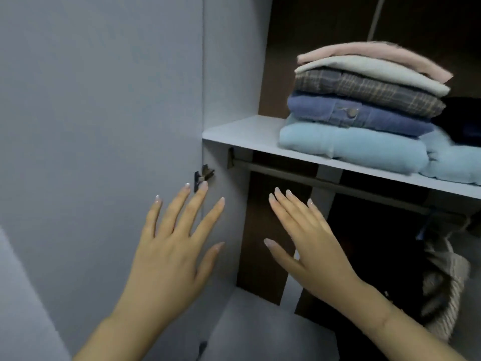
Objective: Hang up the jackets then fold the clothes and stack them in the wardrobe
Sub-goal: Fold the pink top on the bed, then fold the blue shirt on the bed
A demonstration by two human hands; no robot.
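five folded garments make one neat stack of folded clothes [364,100] on the white wardrobe shelf [250,134], toward its right side: a pale pink top [377,54] uppermost, then a light grey-green piece [364,70], a grey plaid shirt [364,89], a blue denim shirt with a round button [351,114], and a thick light blue fleece [351,147] at the bottom, which rests directly on the shelf. just right of the stack lies a dark, near-black garment [460,118], partly cut off by the frame edge. under the shelf runs a dark metal hanging rail [325,182], and at its far right a dark jacket [377,256] and a cream knitted garment [450,277] hang in shadow; their hangers are too dim to make out clearly. the left hand [171,254] is raised with fingers straight and spread, its grip holding nothing, in front of the grey-white open wardrobe door [99,126] near a small metal hinge [203,175]; whether the fingertips touch the panel cannot be told. the right hand [309,243] is also flat and empty, fingers close together and thumb out, held before the dark lower compartment, well below the stack.
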